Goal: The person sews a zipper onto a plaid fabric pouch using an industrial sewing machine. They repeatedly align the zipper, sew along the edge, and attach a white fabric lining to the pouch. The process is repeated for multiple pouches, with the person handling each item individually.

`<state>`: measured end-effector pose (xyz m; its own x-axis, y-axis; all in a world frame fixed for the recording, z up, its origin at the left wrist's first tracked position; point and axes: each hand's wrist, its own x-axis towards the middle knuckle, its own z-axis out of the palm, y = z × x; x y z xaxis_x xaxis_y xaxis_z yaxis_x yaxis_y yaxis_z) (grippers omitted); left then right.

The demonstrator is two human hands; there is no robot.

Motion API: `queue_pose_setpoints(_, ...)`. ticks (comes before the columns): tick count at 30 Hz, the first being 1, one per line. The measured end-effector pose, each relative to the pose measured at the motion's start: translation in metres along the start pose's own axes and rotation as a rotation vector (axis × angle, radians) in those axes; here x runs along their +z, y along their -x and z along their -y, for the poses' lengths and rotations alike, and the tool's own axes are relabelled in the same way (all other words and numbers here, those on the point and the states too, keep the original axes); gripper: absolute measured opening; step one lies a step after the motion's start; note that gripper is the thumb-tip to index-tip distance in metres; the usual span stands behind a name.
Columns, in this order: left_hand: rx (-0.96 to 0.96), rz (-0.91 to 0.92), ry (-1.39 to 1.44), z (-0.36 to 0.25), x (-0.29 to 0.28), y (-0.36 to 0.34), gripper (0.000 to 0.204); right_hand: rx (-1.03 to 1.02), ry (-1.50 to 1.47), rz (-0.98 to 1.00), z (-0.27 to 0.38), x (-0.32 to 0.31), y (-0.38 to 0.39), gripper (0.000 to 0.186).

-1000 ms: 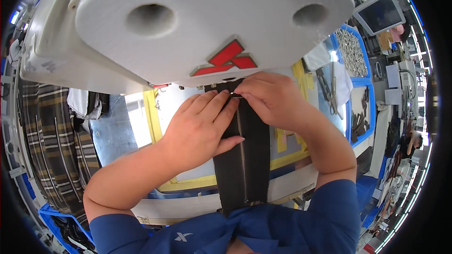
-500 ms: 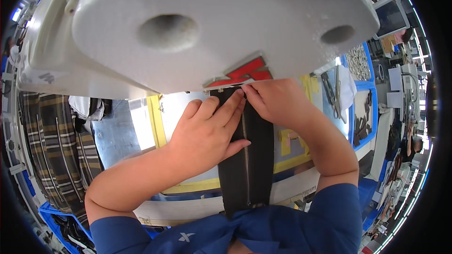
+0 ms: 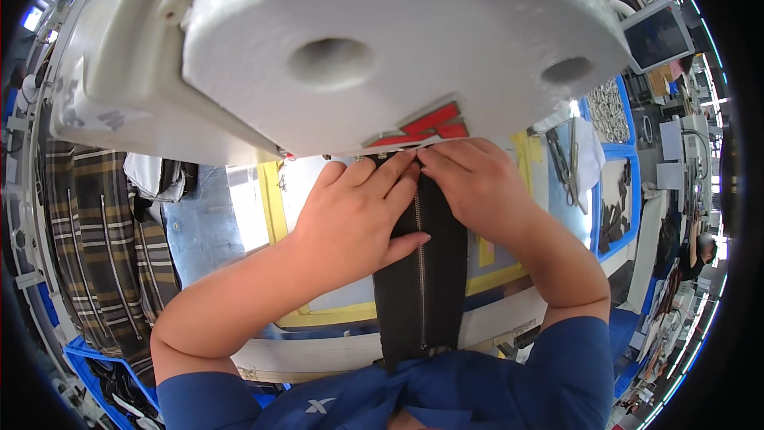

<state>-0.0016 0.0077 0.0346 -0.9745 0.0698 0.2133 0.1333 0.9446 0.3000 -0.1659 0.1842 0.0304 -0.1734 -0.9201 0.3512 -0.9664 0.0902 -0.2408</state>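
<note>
A long black fabric piece [image 3: 400, 295] runs from under the white sewing machine head [image 3: 446, 40] down toward my body. Along its middle goes a metal-toothed zipper [image 3: 422, 295]. My left hand [image 3: 358, 207] rests on the fabric left of the zipper, fingers stretched and thumb apart near the teeth. At the zipper's far end, the fingertips of my right hand [image 3: 485, 191] are pinched together beside my left index fingertip. The machine head hides the needle area and the fabric's far end.
Plaid fabric pieces with zippers [image 3: 111, 263] hang at the left, above a blue bin [image 3: 83, 348]. Scissors [image 3: 574, 161] lie to the right, beside a blue bin of small metal parts [image 3: 607, 111] and another with dark pieces [image 3: 614, 219]. Yellow tape [image 3: 334, 317] borders the work surface.
My view has shifted slightly, so the machine head sits further right. My right fingers have curled closer round the zipper's far end. My left hand stays flat on the fabric.
</note>
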Motion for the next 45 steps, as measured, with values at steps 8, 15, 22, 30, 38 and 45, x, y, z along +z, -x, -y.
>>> queue_pose_setpoints(8,0.004,-0.026,0.03,0.003,0.003,0.0,0.074,-0.037,0.068,0.011,0.003,0.001,0.0,0.038)
queue_pose_setpoints(15,-0.01,-0.096,0.086,0.003,0.007,0.003,0.069,-0.031,0.082,0.013,0.004,0.0,0.0,0.035)
queue_pose_setpoints(22,-0.089,-0.054,0.189,0.007,0.0,0.002,0.066,-0.046,0.114,-0.015,0.006,0.003,-0.006,0.032)
queue_pose_setpoints(30,-0.111,-0.092,0.146,0.032,-0.01,0.016,0.06,-0.029,0.106,0.024,0.014,0.023,-0.031,0.032)
queue_pose_setpoints(38,-0.112,-0.1,0.22,0.037,-0.01,0.015,0.057,-0.008,0.101,0.002,0.021,0.021,-0.032,0.028)
queue_pose_setpoints(45,-0.118,-0.036,0.297,0.04,-0.012,0.011,0.057,0.019,0.128,0.072,0.021,0.018,-0.027,0.028)
